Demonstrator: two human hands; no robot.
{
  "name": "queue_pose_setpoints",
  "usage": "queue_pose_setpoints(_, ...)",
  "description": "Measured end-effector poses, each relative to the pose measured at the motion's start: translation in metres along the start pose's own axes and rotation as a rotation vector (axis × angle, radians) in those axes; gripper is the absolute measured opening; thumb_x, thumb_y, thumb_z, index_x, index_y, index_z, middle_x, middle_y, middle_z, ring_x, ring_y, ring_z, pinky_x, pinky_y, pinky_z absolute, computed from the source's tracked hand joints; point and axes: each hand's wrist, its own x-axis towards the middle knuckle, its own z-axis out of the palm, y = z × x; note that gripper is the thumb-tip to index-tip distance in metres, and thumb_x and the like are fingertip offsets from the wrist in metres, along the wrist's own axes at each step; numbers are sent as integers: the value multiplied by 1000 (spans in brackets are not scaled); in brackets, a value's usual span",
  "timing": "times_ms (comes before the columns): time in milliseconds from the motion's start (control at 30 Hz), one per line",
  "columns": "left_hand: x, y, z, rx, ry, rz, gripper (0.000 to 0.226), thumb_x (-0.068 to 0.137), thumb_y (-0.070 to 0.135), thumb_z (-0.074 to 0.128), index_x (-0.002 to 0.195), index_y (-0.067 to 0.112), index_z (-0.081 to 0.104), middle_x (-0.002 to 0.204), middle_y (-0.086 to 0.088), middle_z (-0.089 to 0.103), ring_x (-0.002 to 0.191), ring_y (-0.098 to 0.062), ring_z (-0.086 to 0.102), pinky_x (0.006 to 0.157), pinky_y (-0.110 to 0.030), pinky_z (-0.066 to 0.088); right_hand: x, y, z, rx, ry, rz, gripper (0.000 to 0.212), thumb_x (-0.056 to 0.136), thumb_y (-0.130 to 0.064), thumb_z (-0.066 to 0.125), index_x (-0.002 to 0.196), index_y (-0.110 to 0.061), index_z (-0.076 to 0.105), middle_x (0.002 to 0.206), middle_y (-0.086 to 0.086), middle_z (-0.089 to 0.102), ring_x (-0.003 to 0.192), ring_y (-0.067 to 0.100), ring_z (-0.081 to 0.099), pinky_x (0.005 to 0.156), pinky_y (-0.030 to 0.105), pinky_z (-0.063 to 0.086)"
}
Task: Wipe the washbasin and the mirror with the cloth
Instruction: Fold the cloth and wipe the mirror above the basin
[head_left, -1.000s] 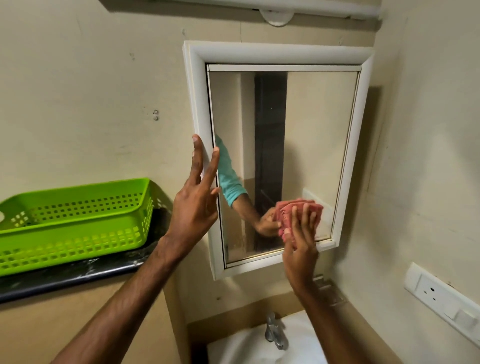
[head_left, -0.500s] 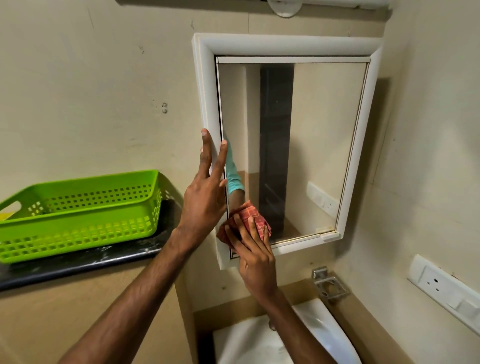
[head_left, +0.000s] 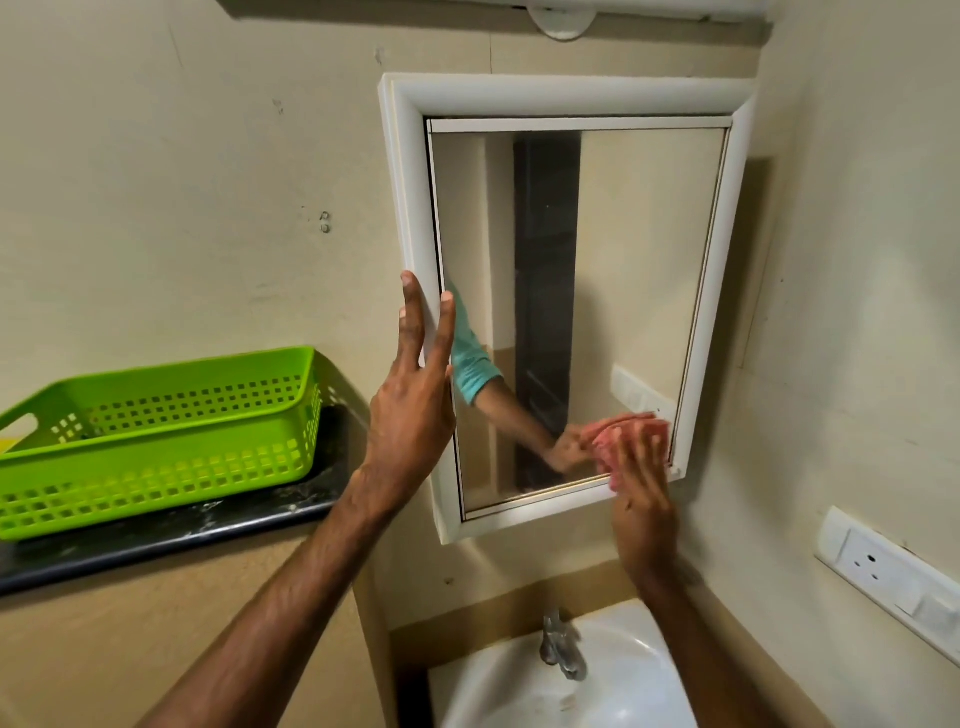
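A white-framed mirror (head_left: 613, 270) hangs on the wall above a white washbasin (head_left: 498, 691) with a metal tap (head_left: 561, 647). My right hand (head_left: 641, 499) presses a red cloth (head_left: 615, 441) flat against the glass at the mirror's lower right corner, fingers spread over it. My left hand (head_left: 415, 395) rests with straight fingers on the mirror's left frame edge and holds nothing. The glass reflects my arm and the cloth.
A green plastic basket (head_left: 156, 436) sits on a dark shelf (head_left: 171, 535) at the left. A white socket and switch panel (head_left: 888, 571) is on the right wall. A light fitting (head_left: 561, 21) runs above the mirror.
My right hand swept the cloth from the mirror's lower left corner back across to the lower right corner. My left hand stayed on the left frame edge.
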Motion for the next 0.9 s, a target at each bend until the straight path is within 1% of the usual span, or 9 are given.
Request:
queue_pose_setpoints(67, 0, -1, 1, 5, 3, -7, 110, 82, -6, 68, 160, 22, -4, 164, -11, -24, 140, -33, 46, 50, -7, 39, 20, 8, -8, 10, 50, 80, 74, 90, 5, 71, 154, -20, 42, 159, 7, 45, 140, 39, 52, 85, 46, 64)
queue_pose_setpoints(233, 0, -1, 2, 14, -3, 3, 110, 81, -3, 70, 160, 22, -3, 164, -11, -24, 142, -34, 43, 51, -18, 52, 25, -20, 1, 103, 114, 318, 75, 90, 1, 72, 154, -19, 38, 160, 9, 42, 137, 41, 54, 93, 58, 59)
queue_pose_setpoints(300, -1, 1, 0, 22, -5, -4, 109, 81, 0, 71, 160, 21, -2, 164, -13, -22, 141, -35, 44, 53, -21, 54, 11, -45, 8, 125, 83, 345, 72, 93, 2, 67, 155, -22, 39, 163, 5, 38, 143, 39, 48, 93, 57, 60)
queue_pose_setpoints(367, -1, 3, -1, 21, -6, 2, 105, 83, 2, 68, 160, 20, -1, 164, -13, -21, 140, -35, 46, 52, -23, 54, -8, -75, 12, 99, 10, 259, 73, 95, 2, 60, 158, -28, 37, 168, 1, 31, 149, 35, 40, 87, 52, 63)
queue_pose_setpoints(433, -1, 4, -3, 30, -4, 1, 99, 85, 5, 65, 161, 18, 1, 164, -14, -21, 137, -36, 48, 49, -19, 45, -32, -109, 17, 115, -64, 140, 82, 90, 5, 61, 158, -34, 37, 168, -2, 32, 151, 35, 38, 83, 49, 65)
queue_pose_setpoints(567, -2, 4, -2, 45, 8, 5, 104, 84, 4, 66, 160, 19, -3, 164, -14, -23, 136, -36, 49, 49, -7, 27, -77, -169, 26, 195, -194, -66, 86, 77, 8, 76, 150, -32, 52, 162, -4, 42, 150, 30, 39, 103, 43, 57)
queue_pose_setpoints(700, -2, 2, -3, 32, -6, 11, 115, 80, -8, 68, 159, 24, -10, 163, -9, -26, 140, -34, 45, 46, -9, 36, -62, -188, 25, 301, -179, -90, 86, 80, 0, 83, 152, -30, 48, 160, -4, 45, 144, 30, 50, 93, 44, 62)
queue_pose_setpoints(833, -2, 4, -3, -1, -10, -6, 112, 82, -7, 66, 159, 25, -8, 164, -8, -26, 147, -33, 34, 48, -18, 52, -11, -193, 22, 301, -59, -103, 55, 88, -7, 77, 139, -18, 61, 158, 2, 46, 151, 28, 40, 110, 50, 51)
queue_pose_setpoints(900, -4, 8, -1, 4, -14, -41, 109, 83, -3, 67, 160, 23, -5, 164, -9, -26, 152, -32, 23, 51, -16, 53, -5, -190, 21, 263, -66, -128, 58, 90, -7, 73, 144, -18, 57, 162, 2, 41, 157, 26, 27, 121, 51, 37)
